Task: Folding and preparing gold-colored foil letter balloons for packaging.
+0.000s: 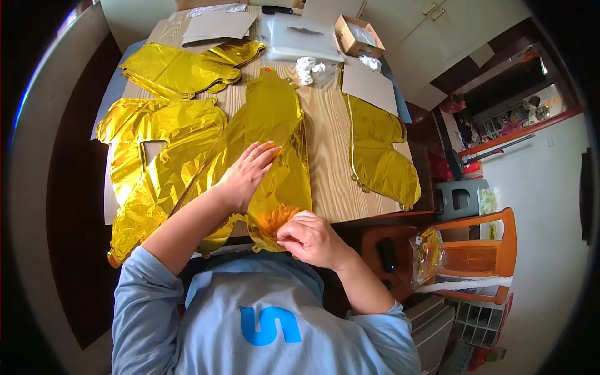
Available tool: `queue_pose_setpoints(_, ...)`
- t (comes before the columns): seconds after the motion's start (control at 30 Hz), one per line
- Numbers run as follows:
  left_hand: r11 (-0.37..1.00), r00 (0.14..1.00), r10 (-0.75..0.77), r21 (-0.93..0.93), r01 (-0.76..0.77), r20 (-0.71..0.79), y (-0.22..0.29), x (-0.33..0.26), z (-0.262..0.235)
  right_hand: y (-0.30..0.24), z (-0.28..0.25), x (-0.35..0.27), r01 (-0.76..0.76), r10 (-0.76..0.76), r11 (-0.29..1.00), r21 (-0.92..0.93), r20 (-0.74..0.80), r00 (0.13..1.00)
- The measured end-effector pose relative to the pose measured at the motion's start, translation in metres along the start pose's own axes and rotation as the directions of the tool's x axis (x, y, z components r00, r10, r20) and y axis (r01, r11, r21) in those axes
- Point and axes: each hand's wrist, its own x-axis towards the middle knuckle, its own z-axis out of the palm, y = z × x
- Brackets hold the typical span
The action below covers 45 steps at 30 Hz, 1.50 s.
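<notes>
A flat gold foil balloon [270,106] lies in front of me, its lower end reaching the table's near edge. My left hand [249,172] rests flat on its middle, fingers stretched out. At the lower corner my right hand [314,240] is closed, pinching the foil's edge between thumb and fingers. To the left another gold foil balloon [165,156] is spread out, wrinkled and shiny, partly beneath my left forearm. More flat gold foil balloons [175,69] lie stacked farther back on the left.
On the right, gold foil balloons [381,147] lie partly under a grey card [370,87]. Clear plastic bags [303,37], a small cardboard box [359,37] and crumpled white paper [308,70] occupy the table's far side. A wooden chair [478,253] stands right of the table.
</notes>
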Motion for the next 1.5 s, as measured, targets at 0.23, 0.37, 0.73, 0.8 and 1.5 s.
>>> queue_pose_setpoints(0.23,0.937,0.996,-0.086,-0.34,0.077,-0.013,0.007,0.006,-0.025,0.032,-0.04,0.006,-0.099,0.084,0.994,-0.054,-0.24,0.967)
queue_pose_setpoints(0.37,0.943,0.99,-0.091,-0.329,0.051,-0.104,0.007,0.008,-0.025,0.077,-0.043,0.021,-0.181,0.077,0.875,-0.449,-0.24,0.968)
queue_pose_setpoints(0.73,0.918,0.956,-0.242,-0.358,0.169,-0.168,0.003,-0.001,-0.034,0.093,-0.037,0.03,-0.117,0.07,0.893,-0.434,-0.122,0.99)
queue_pose_setpoints(0.8,0.947,0.947,-0.217,-0.286,0.145,-0.239,-0.003,-0.003,-0.028,0.099,-0.045,0.028,-0.122,0.058,0.883,-0.454,-0.152,0.987)
queue_pose_setpoints(1.5,0.921,0.947,-0.263,-0.339,0.191,-0.182,-0.006,-0.009,-0.013,0.098,-0.027,0.044,-0.221,0.253,0.767,-0.602,-0.033,0.967)
